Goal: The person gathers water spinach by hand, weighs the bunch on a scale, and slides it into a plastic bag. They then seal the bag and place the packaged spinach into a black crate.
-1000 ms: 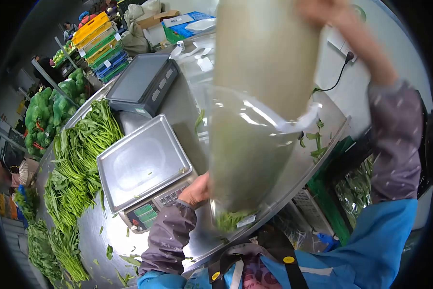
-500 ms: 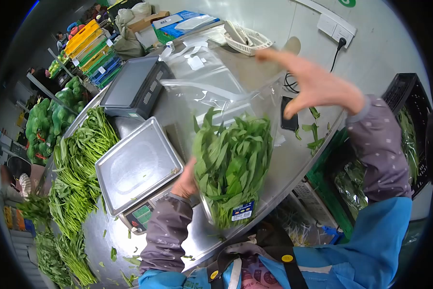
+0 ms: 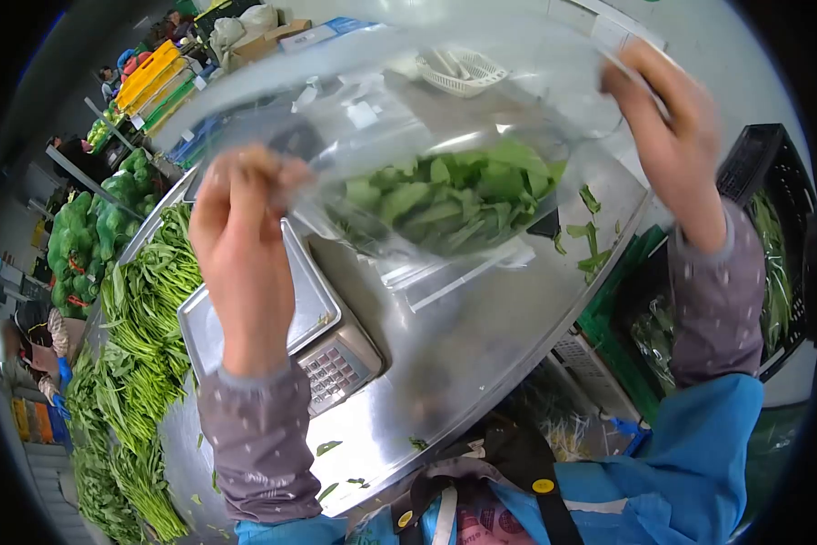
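Note:
A clear plastic bag (image 3: 481,141) hangs in the air between my hands, blurred by motion, with leafy greens (image 3: 454,195) inside. My left hand (image 3: 245,245) grips its left edge with closed fingers, above the metal scale (image 3: 336,368). On the right, my right hand (image 3: 672,136) pinches the other edge of the bag, raised over the table's right side. The bag's film stretches wide across the view and partly veils what lies behind it.
Loose bunches of greens (image 3: 154,354) lie along the table's left side. A white basket (image 3: 463,73) sits at the back. Black crates (image 3: 776,245) with bagged greens stand at the right. Leaf scraps dot the metal table (image 3: 481,336). A person (image 3: 40,336) works at the far left.
The bag of greens has risen off the table and tipped. My left hand has moved up from its side to its edge, and my right hand has closed on the other edge.

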Demonstrator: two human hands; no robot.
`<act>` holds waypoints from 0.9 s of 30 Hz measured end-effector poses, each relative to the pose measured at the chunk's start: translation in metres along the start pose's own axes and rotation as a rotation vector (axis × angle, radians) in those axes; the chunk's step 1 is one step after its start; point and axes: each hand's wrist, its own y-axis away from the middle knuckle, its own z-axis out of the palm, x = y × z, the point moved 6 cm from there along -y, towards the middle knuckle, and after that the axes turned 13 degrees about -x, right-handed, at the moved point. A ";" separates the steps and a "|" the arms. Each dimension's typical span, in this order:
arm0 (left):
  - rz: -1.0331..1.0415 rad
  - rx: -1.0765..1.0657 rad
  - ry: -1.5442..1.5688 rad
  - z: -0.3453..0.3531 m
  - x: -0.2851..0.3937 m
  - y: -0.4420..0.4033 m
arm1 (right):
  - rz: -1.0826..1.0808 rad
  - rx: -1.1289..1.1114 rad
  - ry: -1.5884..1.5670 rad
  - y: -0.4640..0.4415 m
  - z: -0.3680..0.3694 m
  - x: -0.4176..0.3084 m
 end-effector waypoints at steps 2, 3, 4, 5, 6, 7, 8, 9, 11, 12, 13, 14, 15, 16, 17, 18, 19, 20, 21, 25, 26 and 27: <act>-0.024 -0.052 -0.334 -0.002 -0.002 0.043 | -0.240 0.002 0.258 0.041 -0.002 -0.023; -0.120 -0.121 -0.385 -0.001 -0.014 0.072 | -0.274 0.046 0.199 0.073 0.012 -0.025; -0.176 -0.310 -0.278 -0.002 -0.038 0.106 | -0.324 -0.194 0.049 0.106 0.032 -0.023; -0.325 -0.434 -0.344 0.001 -0.059 0.139 | -0.224 -0.356 -0.176 0.149 0.062 -0.020; -0.470 -0.423 -0.389 -0.001 -0.089 0.186 | -0.113 -0.754 -0.119 0.184 0.093 -0.032; -0.605 -0.481 -0.394 -0.009 -0.112 0.234 | -0.038 -0.855 -0.213 0.224 0.110 -0.038; -0.740 -0.540 -0.399 -0.014 -0.131 0.269 | 0.040 -0.954 -0.308 0.255 0.126 -0.038; -0.753 -0.543 -0.388 -0.013 -0.138 0.283 | 0.050 -0.965 -0.316 0.259 0.135 -0.037; -1.001 -0.105 -0.106 -0.025 -0.158 0.312 | 0.389 -0.950 -0.443 0.252 0.158 -0.019; -1.020 -0.120 -0.147 -0.027 -0.172 0.321 | 0.371 -0.834 -0.391 0.239 0.168 -0.019; -1.057 -0.120 -0.151 -0.018 -0.172 0.314 | 0.349 -0.717 -0.339 0.225 0.180 -0.020; -1.093 -0.119 -0.154 -0.006 -0.173 0.306 | 0.343 -0.699 -0.297 0.214 0.197 -0.025; -1.110 -0.103 -0.154 -0.001 -0.177 0.310 | 0.339 -0.683 -0.256 0.210 0.209 -0.027; -1.114 -0.101 -0.154 -0.006 -0.188 0.320 | 0.340 -0.686 -0.259 0.221 0.224 -0.025; -1.198 -0.152 -0.085 -0.010 -0.206 0.342 | 0.247 -0.770 -0.182 0.236 0.246 -0.028; -1.279 -0.202 -0.015 -0.011 -0.215 0.357 | 0.151 -0.851 -0.106 0.244 0.260 -0.033; -1.250 -0.179 -0.071 -0.005 -0.198 0.344 | 0.152 -0.851 -0.110 0.245 0.261 -0.037; -1.252 -0.178 -0.071 -0.006 -0.191 0.340 | 0.192 -0.825 -0.140 0.245 0.260 -0.041; -1.296 -0.149 0.057 -0.004 -0.188 0.343 | 0.228 -0.805 -0.170 0.246 0.259 -0.047; -1.421 0.027 0.383 0.010 -0.161 0.338 | 0.142 -0.720 -0.396 0.241 0.248 -0.116; -1.435 0.097 0.506 0.011 -0.159 0.340 | 0.139 -0.728 -0.452 0.244 0.252 -0.133; -1.433 0.146 0.563 0.012 -0.157 0.342 | 0.136 -0.749 -0.461 0.245 0.254 -0.146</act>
